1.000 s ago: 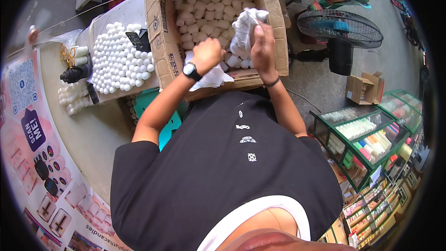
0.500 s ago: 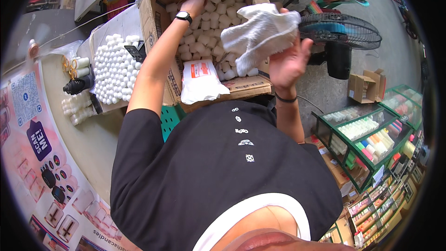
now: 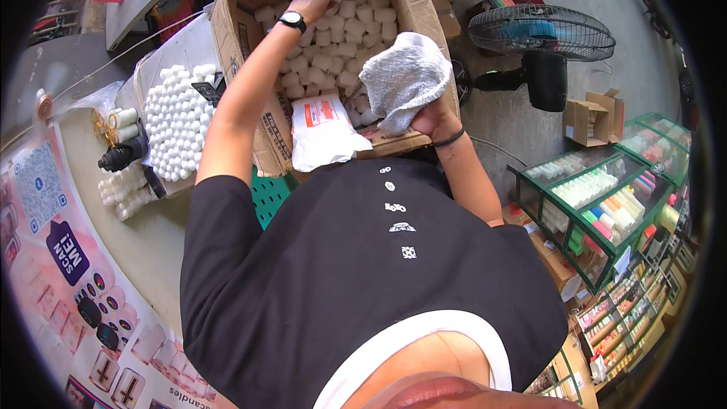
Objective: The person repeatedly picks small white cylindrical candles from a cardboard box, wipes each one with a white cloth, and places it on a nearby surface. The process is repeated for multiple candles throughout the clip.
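My left hand (image 3: 312,4), wearing a wristwatch, is inside the far left part of an open cardboard box (image 3: 424,1). Its fingers are curled at a short white candle (image 3: 332,8), though they are partly hidden. Many more short white candles (image 3: 327,60) fill the box in a loose heap. At the near right corner of the box, my right hand (image 3: 436,118) grips a white-grey cloth (image 3: 405,79) bunched over its fingers. A white plastic packet (image 3: 326,132) with an orange print lies over the near edge of the box.
Left of the box, rows of white candles (image 3: 178,121) stand close together on a table beside scissors (image 3: 102,125) and a black bottle (image 3: 125,153). A black fan (image 3: 544,68) stands to the right. Beyond it are a small carton (image 3: 589,123) and a green-framed glass case (image 3: 575,204).
My right hand has come down and closed round the cloth, which is now bunched near the box's right corner. My left hand stays among the candles at the far left.
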Tool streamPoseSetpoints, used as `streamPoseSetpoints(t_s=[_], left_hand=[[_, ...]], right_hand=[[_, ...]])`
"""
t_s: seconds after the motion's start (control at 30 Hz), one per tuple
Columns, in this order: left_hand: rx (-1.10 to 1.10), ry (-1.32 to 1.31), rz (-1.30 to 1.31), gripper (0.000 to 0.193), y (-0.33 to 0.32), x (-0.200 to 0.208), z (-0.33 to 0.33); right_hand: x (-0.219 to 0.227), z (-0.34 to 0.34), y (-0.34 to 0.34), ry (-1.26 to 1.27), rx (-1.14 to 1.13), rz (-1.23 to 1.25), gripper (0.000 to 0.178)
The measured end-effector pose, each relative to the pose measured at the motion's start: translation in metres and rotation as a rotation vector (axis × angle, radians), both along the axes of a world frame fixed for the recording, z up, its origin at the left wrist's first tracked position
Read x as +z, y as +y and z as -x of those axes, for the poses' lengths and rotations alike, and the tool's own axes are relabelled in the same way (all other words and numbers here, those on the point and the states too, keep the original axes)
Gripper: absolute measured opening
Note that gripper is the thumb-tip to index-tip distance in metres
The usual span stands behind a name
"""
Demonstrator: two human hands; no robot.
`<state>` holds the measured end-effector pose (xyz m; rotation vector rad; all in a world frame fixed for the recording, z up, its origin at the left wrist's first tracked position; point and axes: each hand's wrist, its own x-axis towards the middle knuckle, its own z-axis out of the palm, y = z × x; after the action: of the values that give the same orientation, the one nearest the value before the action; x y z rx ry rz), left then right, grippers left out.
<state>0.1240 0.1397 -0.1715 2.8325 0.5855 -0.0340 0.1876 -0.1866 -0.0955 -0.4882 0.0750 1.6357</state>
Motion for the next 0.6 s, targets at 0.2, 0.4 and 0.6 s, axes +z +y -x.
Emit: streamPoseSetpoints(t_s=[0.2, 0.4, 0.6], left_hand=[[-0.077, -0.584, 0.442, 0.036, -0.069, 0.129, 0.035], [-0.084, -0.865, 0.726, 0.044, -0.154, 0.200, 0.081], [-0.045, -0.802, 0.470, 0.073, -0.185, 0.198, 0.097]], right_hand=[[0.054, 0.005, 0.001, -0.007, -0.137, 0.013, 0.060], [0.093, 0.014, 0.004, 0.007, -0.137, -0.125, 0.055], [0.125, 0.036, 0.010, -0.809, -0.172, -0.324, 0.049]])
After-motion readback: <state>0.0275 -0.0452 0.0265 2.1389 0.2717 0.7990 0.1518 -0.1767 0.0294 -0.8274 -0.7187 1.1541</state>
